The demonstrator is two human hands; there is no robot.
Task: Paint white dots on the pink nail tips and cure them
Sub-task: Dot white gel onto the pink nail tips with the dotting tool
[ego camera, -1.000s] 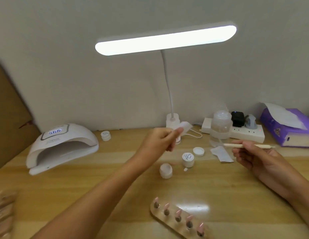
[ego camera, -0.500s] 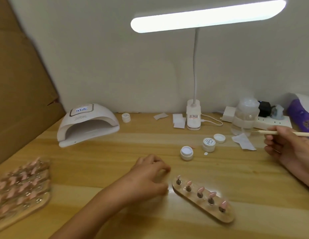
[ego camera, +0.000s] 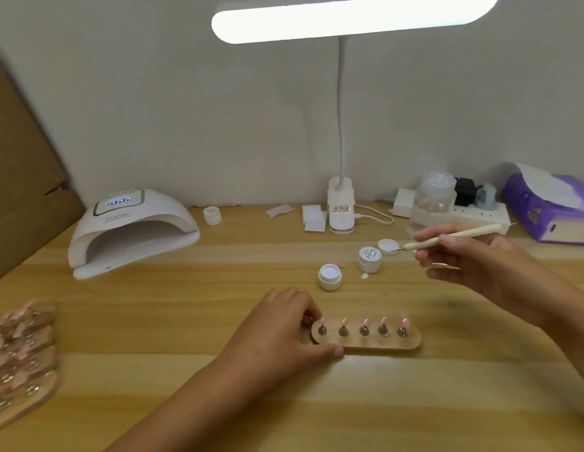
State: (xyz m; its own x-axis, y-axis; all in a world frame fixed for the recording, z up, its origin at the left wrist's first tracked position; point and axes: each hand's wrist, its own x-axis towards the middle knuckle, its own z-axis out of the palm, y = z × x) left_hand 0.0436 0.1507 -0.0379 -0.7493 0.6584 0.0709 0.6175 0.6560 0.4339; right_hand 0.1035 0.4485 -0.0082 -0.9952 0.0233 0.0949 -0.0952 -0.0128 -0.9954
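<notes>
Five pink tips stand in a row on the pegs of a wooden holder, which lies near the desk's front edge, about midway along it. The left hand grips the holder's left end, thumb on the front side and fingers curled at the back. The right hand, raised behind and right of the holder, pinches a dotting pen whose metal point sits over an upturned lid. Just beside the lid stands a closed jar, and left of that an open jar. A curing lamp sits at the back left, display lit. A stack of other holders lies at the left edge.
</notes>
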